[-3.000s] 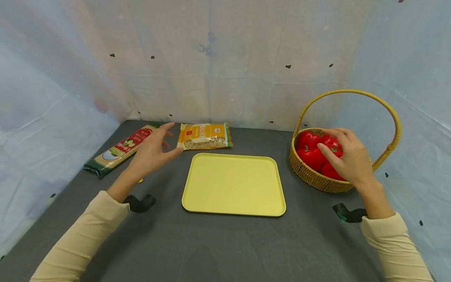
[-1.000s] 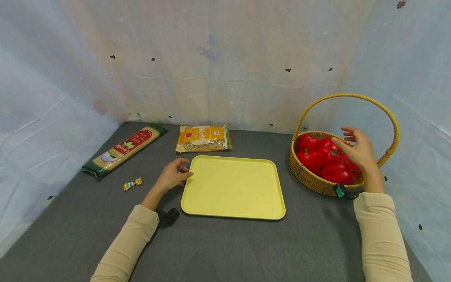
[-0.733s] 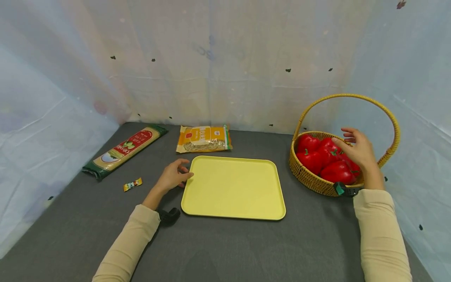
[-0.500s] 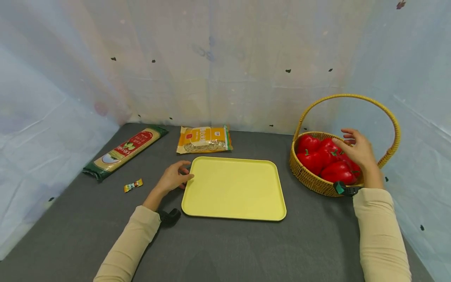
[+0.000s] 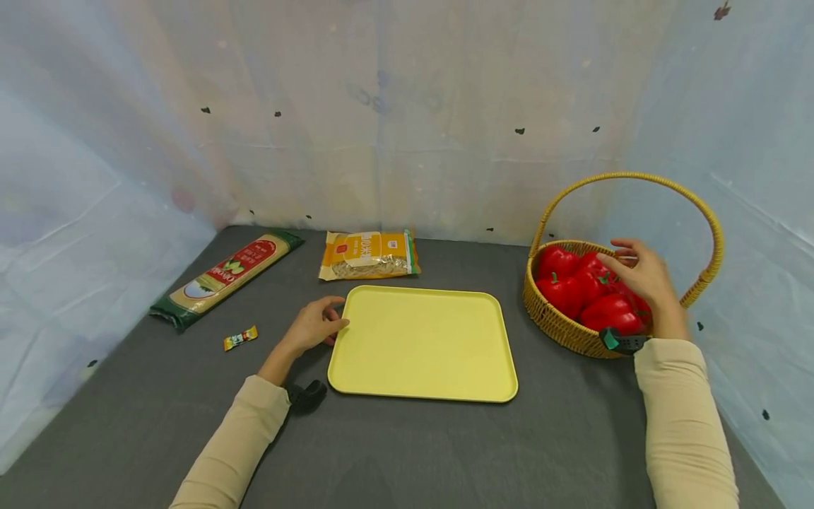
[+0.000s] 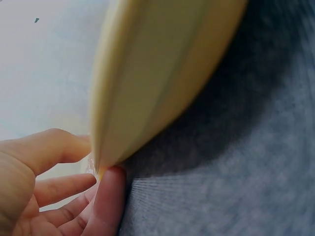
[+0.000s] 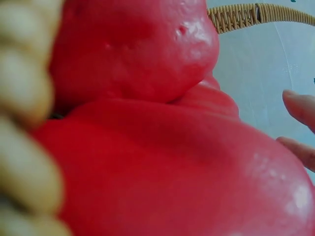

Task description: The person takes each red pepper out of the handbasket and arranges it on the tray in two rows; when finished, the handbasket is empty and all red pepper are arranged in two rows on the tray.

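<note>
One long green-ended packet (image 5: 227,279) lies aslant by the table's (image 5: 439,452) far left corner, a small yellow one (image 5: 240,338) just in front. I see the left hand (image 5: 313,326) pinching the left rim of a yellow tray (image 5: 422,345) mid-table; an orange bag (image 5: 372,256) lies near the far edge. Rightward, a wicker basket (image 5: 566,334) holds red peppers (image 5: 613,314), the right hand (image 5: 647,274) over them, thumb and fingers parted.
</note>
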Motion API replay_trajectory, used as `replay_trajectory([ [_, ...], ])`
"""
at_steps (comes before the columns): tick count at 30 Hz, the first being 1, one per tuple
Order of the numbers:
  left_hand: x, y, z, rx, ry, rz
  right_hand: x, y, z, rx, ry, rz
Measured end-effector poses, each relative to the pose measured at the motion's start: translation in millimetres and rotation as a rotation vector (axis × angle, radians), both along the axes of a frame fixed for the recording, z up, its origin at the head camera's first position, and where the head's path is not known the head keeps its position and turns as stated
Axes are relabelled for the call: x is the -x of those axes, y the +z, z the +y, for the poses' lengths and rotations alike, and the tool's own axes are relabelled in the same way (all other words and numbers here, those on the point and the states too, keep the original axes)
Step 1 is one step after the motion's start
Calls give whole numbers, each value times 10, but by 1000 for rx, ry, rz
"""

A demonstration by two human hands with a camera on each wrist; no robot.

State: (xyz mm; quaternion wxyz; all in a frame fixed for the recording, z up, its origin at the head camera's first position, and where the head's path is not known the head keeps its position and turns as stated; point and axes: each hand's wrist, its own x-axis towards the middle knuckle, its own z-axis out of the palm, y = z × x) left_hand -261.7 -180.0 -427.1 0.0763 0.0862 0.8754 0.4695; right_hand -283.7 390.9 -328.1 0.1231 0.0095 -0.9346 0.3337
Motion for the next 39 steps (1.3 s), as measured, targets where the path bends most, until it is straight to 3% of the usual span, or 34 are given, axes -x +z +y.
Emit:
replay_trajectory([
  [11, 1, -16, -12, -3, -10, 15, 3, 22, 45, -30, 81, -160],
  [27, 18, -60, -13, -22, -13, 15, 60, 26, 60, -91, 128, -411],
  [39, 21, -63, -10, -17, -11, 19, 47, -7, 69, -117, 184, -415],
])
